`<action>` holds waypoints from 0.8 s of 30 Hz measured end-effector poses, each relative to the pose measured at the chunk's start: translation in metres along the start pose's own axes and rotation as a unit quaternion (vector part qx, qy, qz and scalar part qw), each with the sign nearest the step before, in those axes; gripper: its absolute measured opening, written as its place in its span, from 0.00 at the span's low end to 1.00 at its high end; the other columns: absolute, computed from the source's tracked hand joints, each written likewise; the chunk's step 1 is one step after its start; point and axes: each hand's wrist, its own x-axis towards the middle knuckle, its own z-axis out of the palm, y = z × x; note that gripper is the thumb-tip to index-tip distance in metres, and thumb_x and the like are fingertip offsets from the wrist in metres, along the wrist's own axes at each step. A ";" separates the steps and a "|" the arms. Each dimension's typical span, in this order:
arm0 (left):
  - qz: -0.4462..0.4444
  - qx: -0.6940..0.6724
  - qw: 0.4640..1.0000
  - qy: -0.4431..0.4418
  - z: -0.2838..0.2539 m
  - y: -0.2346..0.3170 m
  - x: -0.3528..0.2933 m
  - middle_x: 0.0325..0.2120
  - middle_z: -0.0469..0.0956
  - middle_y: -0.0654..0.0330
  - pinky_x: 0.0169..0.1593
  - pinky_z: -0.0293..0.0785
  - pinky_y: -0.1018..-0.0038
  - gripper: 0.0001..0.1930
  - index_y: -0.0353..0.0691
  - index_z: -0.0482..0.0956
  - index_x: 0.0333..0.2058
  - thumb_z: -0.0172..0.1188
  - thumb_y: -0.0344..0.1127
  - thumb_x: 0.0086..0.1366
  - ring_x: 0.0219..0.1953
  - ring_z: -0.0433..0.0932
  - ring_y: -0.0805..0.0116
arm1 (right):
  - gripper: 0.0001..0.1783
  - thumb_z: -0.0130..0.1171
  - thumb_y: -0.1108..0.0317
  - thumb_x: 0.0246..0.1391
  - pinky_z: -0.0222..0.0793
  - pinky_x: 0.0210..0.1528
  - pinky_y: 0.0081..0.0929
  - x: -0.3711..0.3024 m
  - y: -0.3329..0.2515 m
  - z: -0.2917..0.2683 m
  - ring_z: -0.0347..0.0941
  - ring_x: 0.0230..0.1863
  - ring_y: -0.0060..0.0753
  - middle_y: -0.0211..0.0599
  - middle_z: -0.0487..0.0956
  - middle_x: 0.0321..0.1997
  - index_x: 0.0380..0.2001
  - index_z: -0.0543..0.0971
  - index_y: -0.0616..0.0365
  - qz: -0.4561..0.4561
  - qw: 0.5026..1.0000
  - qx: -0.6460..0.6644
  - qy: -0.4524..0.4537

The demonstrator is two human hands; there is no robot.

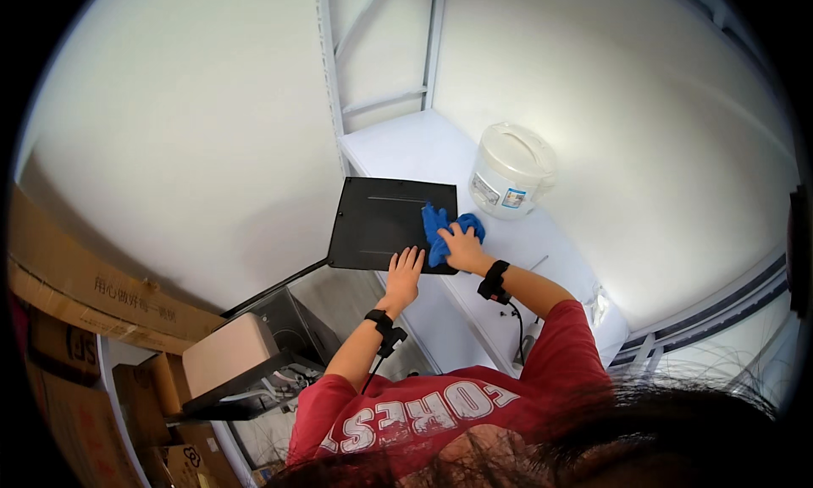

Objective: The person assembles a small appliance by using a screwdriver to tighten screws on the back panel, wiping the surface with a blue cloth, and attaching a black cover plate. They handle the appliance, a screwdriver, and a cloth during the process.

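Note:
A flat black panel (377, 221) lies partly on the white shelf, its left part sticking out past the shelf's edge. My left hand (405, 278) rests on its near edge with the fingers stretched out. A crumpled blue cloth (435, 231) is bunched under my right hand (466, 251), which grips it against the right side of the panel. Part of the cloth bulges out beyond the panel's right edge. Black straps with small devices and cables sit around both wrists.
Behind the panel to the right stands a translucent lidded bucket (514, 170). Several small dark pieces (508, 314) and a thin rod (539, 263) lie on the white shelf (415, 145). An opened machine (246, 361) and cardboard boxes (110, 289) are at left.

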 end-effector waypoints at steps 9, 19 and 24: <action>0.041 0.079 0.996 0.027 0.029 -0.025 0.013 0.58 0.61 0.53 0.63 0.49 0.58 0.28 0.39 0.62 0.58 0.49 0.27 0.55 0.62 0.57 0.58 | 0.30 0.61 0.68 0.38 0.65 0.42 0.53 -0.003 -0.014 -0.017 0.62 0.47 0.66 0.45 0.64 0.52 0.50 0.71 0.42 -0.035 0.998 0.036 -0.049; 0.002 0.062 0.996 0.056 0.004 -0.031 0.014 0.57 0.64 0.54 0.61 0.54 0.59 0.27 0.40 0.65 0.56 0.48 0.25 0.55 0.60 0.61 0.58 | 0.30 0.56 0.72 0.39 0.59 0.51 0.50 0.076 0.039 -0.034 0.60 0.51 0.65 0.44 0.66 0.52 0.52 0.69 0.48 -0.002 0.995 0.097 -0.003; -0.045 -0.100 0.946 0.305 -0.071 -0.065 0.036 0.36 0.77 0.51 0.44 0.69 0.61 0.15 0.38 0.75 0.40 0.51 0.22 0.52 0.39 0.74 0.51 | 0.36 0.58 0.77 0.36 0.53 0.57 0.48 0.079 0.013 -0.101 0.58 0.52 0.62 0.47 0.63 0.53 0.55 0.64 0.55 -0.044 0.936 0.153 0.314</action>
